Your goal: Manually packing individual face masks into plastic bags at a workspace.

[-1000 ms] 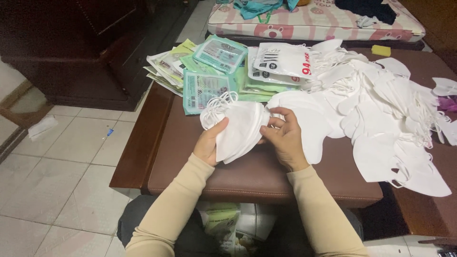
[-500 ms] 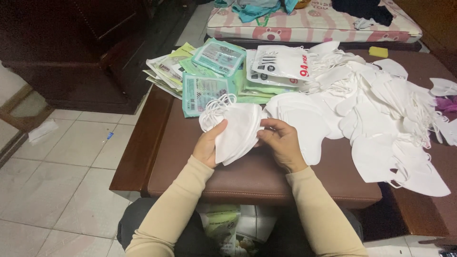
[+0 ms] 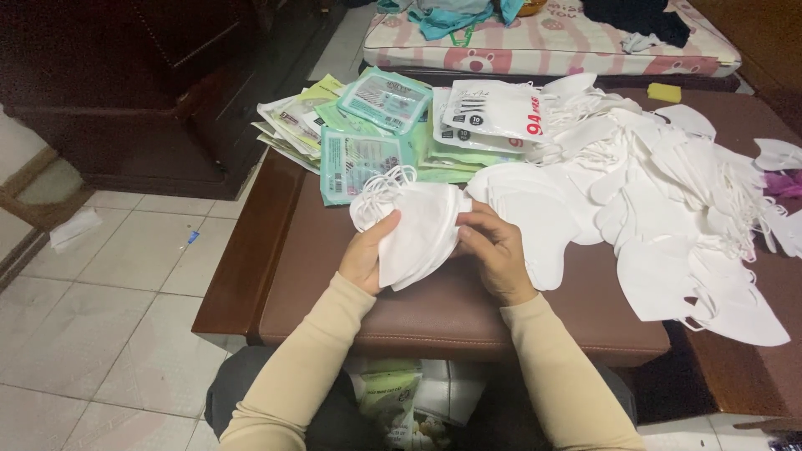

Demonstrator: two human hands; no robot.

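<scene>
The stack of folded white fabric face masks (image 3: 415,234) stood long axis upright between both clasping hands — left hand (image 3: 368,255), right hand (image 3: 493,250) — over the brown padded bench (image 3: 334,309).

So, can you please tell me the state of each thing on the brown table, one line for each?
Stack of folded white face masks: held between both hands, above the table.
Left hand: gripping the stack's left side.
Right hand: gripping the stack's right edge.
Loose white masks: spread in a heap, unpacked.
Green and white flat packets: piled, overlapping.
Brown padded table: partly covered.
</scene>
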